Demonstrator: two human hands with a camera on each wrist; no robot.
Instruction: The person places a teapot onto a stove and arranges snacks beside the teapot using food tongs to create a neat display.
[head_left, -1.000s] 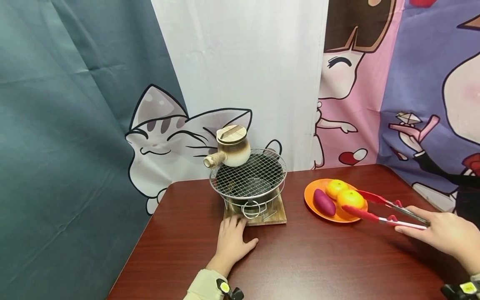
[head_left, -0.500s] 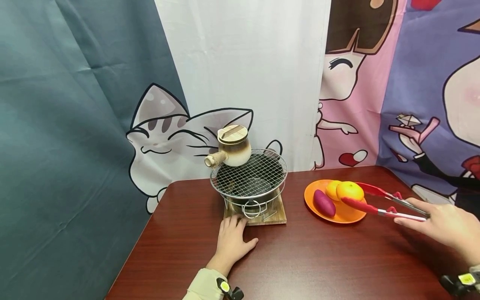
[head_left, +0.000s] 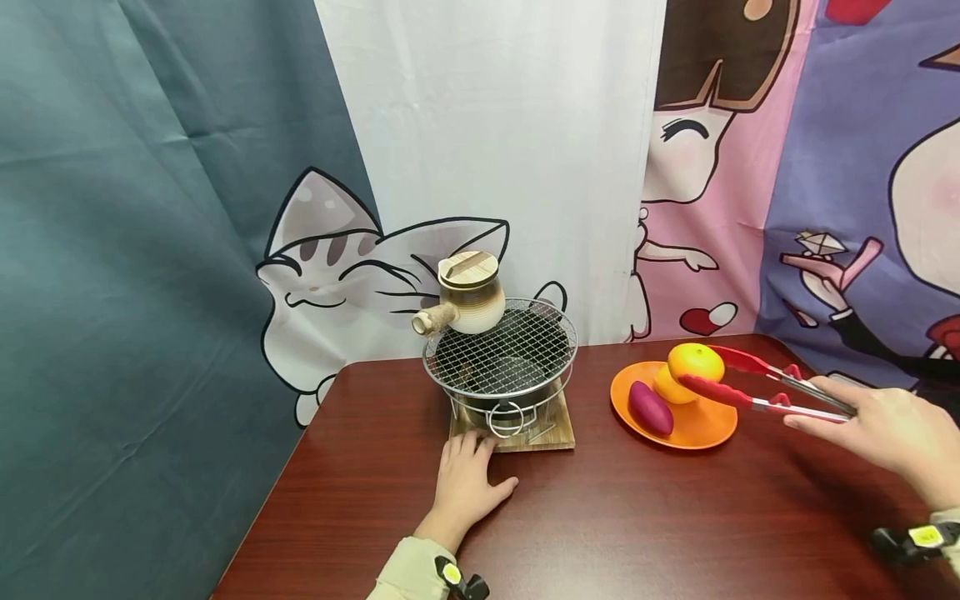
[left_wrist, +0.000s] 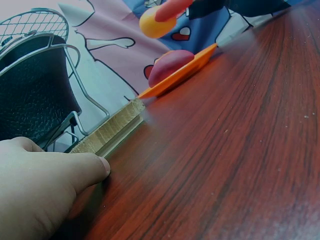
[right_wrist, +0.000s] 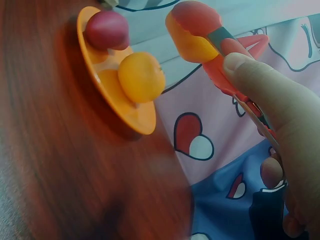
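My right hand (head_left: 888, 442) grips a pair of red-tipped tongs (head_left: 795, 398) by their metal arms. Between the red tips an orange (head_left: 695, 363) is pinched and held above the orange plate (head_left: 701, 440); the right wrist view shows it apart from the plate. A second orange (right_wrist: 141, 77) and a purple sweet potato (head_left: 650, 407) lie on that plate. My left hand (head_left: 467, 490) rests at the front edge of a wooden board (head_left: 558, 433), fingertips by the board and thumb spread out to the side. In the left wrist view the thumb (left_wrist: 90, 170) lies near the board's edge.
On the board stands a small black stove (left_wrist: 37, 90) topped by a round wire grill (head_left: 517, 350). A clay pot (head_left: 474, 308) with a wooden lid and a wrapped side handle sits at the grill's back left. Printed curtains (head_left: 502, 125) hang behind the brown table (head_left: 600, 525).
The right hand and tongs have risen slightly and shifted left, lifting the pinched orange off the plate. The left hand stays in place by the board.
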